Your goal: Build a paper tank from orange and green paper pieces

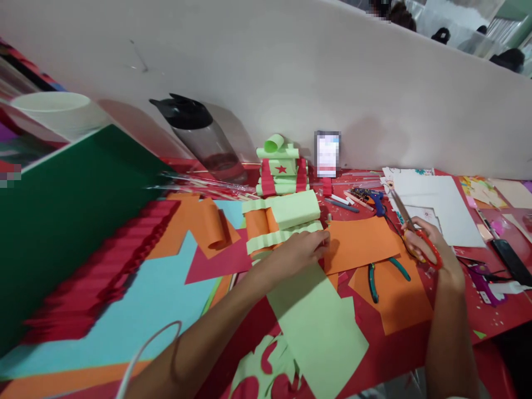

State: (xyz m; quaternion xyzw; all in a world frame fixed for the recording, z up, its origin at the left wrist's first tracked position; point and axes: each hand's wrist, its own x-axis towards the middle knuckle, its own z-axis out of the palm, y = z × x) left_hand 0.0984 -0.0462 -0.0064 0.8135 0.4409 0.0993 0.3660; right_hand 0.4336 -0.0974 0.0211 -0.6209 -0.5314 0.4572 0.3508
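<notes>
My left hand point(305, 246) is closed at the left edge of an orange paper sheet point(361, 241), its fingertips pinching that edge. Scissors with red-orange handles point(403, 210) are gripped in my right hand point(428, 238), blades pointing up and away from the sheet. Just beyond my left hand lies a light green and orange paper construction point(295, 210) with pleated strips. Behind it stands a similar green and red paper piece point(280, 166) bearing a red star. Under my left wrist spreads a light green sheet point(320, 327). Pliers with teal handles point(373, 282) lie partly beneath the orange sheet.
A propped phone point(327, 155) and a dark-lidded bottle point(208, 138) stand by the white partition. A blue glue gun point(378, 202) and pens point(341, 204) lie beyond the orange sheet. Left are a green board point(78, 216) and pleated red paper point(103, 266); green cut-out scraps point(257, 366) lie in front.
</notes>
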